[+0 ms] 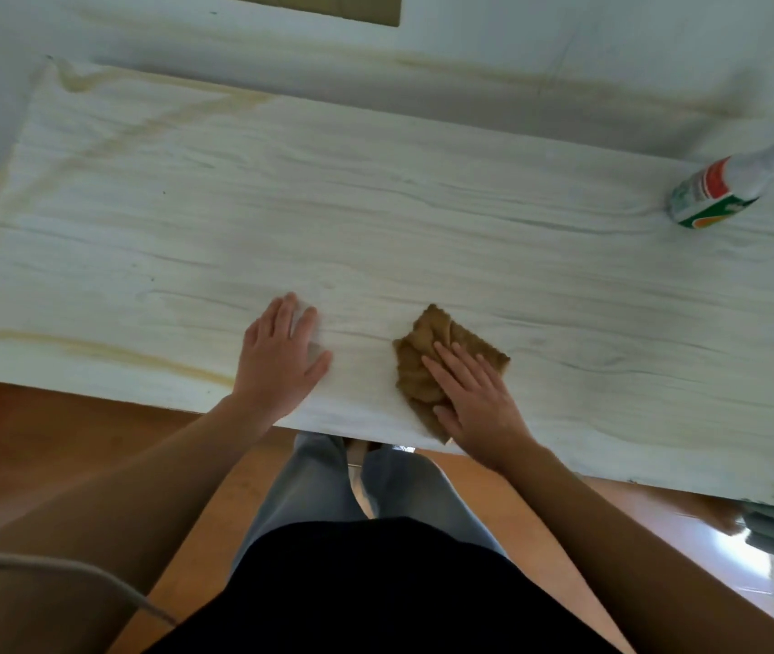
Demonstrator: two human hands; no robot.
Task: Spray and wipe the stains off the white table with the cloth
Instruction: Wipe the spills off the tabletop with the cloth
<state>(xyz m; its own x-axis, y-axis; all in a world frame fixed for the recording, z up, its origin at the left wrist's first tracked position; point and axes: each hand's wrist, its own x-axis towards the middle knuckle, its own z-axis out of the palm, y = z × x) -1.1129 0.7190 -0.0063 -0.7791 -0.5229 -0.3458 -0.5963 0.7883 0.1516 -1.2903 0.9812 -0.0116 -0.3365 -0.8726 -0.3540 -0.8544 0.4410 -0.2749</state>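
Head view, entries as I log them from my station.

1. White table (422, 219): pale, grain-patterned top, long edge toward me.
2. Cloth (415, 370): brown and crumpled, on the table by the front edge, right of centre.
3. Right hand (474, 398): flat on the cloth, fingers straight, pressing it down and not curled round it.
4. Left hand (281, 356): flat on bare table, left of the cloth and apart from it, fingers straight, holding nothing.
5. Spray bottle (715, 188): green trigger, standing at the far right, well apart from both hands.
6. Stains: a yellowish streak (106, 351) by the front-left edge, more at the far-left corner (149, 115).

Handling note, my judgement: wiping is the step in hand. I would keep my palm weight over the cloth's middle so it cannot bunch. I would stroke toward the front-left streak and brace with the left hand.
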